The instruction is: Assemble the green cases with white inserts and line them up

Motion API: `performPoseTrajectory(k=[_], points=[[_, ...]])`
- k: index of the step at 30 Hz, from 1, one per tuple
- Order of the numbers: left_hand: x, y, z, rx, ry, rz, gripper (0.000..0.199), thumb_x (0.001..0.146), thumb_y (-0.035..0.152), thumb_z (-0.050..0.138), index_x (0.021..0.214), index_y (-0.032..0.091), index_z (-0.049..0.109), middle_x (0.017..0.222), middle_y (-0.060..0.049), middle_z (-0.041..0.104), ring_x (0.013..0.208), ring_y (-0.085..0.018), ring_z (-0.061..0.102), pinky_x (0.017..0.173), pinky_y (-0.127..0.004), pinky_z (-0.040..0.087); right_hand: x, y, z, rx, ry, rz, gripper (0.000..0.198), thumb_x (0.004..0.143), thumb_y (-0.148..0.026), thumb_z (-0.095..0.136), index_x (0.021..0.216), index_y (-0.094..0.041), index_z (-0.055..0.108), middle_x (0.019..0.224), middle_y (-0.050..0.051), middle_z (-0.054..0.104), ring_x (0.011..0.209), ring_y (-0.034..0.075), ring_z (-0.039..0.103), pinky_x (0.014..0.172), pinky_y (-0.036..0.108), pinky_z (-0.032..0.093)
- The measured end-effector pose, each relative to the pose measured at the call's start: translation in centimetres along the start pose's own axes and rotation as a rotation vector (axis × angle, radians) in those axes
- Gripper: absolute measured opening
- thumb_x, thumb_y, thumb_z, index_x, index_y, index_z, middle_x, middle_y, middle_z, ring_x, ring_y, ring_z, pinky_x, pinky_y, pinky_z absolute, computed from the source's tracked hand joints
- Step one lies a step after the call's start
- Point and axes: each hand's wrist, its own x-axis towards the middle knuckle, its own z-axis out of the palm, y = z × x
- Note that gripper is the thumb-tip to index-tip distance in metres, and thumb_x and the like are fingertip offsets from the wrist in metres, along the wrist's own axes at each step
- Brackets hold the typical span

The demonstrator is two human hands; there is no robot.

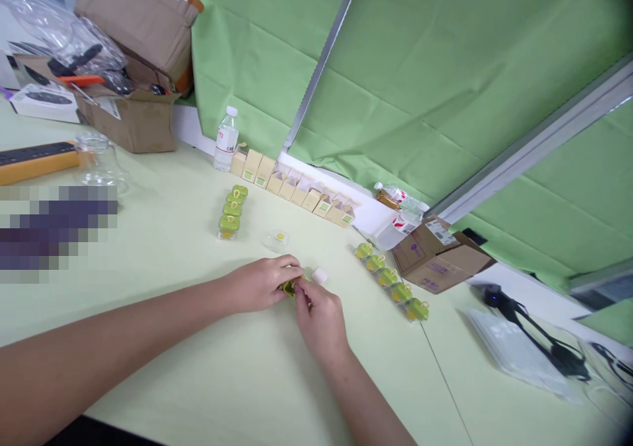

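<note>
My left hand and my right hand meet over the middle of the table, fingers pinched on a small green lid. Most of the lid is hidden by the fingers. Just beyond them lies a clear plastic container with a yellow spot and no lid on it. A small whitish block rests beside my right fingertips. Several small clear boxes with green looped lids stand in a row at the far left of my hands. Another slanting row of the same lidded boxes is to the right.
Small cardboard boxes, some with flaps up, line the back edge. A water bottle stands upright; others lie by a carton. At left are a glass jar, a power strip and a filled carton. Cables lie right.
</note>
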Motion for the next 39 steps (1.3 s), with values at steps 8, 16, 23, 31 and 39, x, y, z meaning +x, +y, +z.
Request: performPoseTrajectory(k=[8,16,23,31,39], points=[[0.1,0.4,-0.1,-0.039,0.013,0.020,0.041,0.084,0.003,0.051,0.118,0.023,0.061,0.120,-0.004,0.059,0.090,-0.015,0.064,0.075,-0.024,0.050,-0.1,0.3,0.4,-0.069,0.089,-0.090,0.025,0.095,-0.016,0.047,0.084,-0.020,0.069,0.071,0.001,0.069,0.060,0.013,0.061,0.058,0.023,0.040],[0.2,0.9,-0.3,-0.029,0.064,0.064,0.043,0.086,0.006,0.052,0.124,0.024,0.058,0.123,-0.006,0.058,0.091,-0.015,0.064,0.076,-0.025,0.050,0.1,0.5,-0.4,-0.123,0.277,-0.021,0.018,0.088,-0.028,0.064,0.072,-0.021,0.061,0.064,-0.001,0.063,0.051,0.012,0.052,0.053,0.025,0.039],[0.1,1.4,-0.5,-0.025,0.114,0.088,0.054,0.085,0.006,0.052,0.135,0.027,0.053,0.128,-0.006,0.057,0.084,-0.012,0.063,0.072,-0.023,0.050,0.8,0.7,-0.8,0.589,0.014,0.359,0.027,0.086,-0.044,0.066,0.099,-0.021,0.059,0.089,0.004,0.066,0.067,0.016,0.062,0.051,0.025,0.051],[0.2,2.5,-1.7,-0.365,0.064,0.010,0.072,0.080,0.018,0.067,0.145,0.030,0.040,0.133,-0.008,0.053,0.094,-0.016,0.060,0.083,-0.030,0.052,1.0,0.4,-0.4,0.861,-0.046,0.331,0.024,0.089,-0.042,0.063,0.084,-0.019,0.057,0.074,-0.001,0.060,0.056,0.011,0.055,0.051,0.025,0.052],[1.2,0.4,-1.3,-0.744,0.064,-0.268,0.025,0.094,0.037,0.054,0.098,0.015,0.066,0.084,-0.003,0.061,0.072,-0.013,0.053,0.065,-0.026,0.045,1.1,0.3,-1.2,0.915,-0.063,0.319,0.027,0.088,-0.044,0.065,0.085,-0.019,0.060,0.074,-0.002,0.057,0.051,0.009,0.051,0.048,0.024,0.049]])
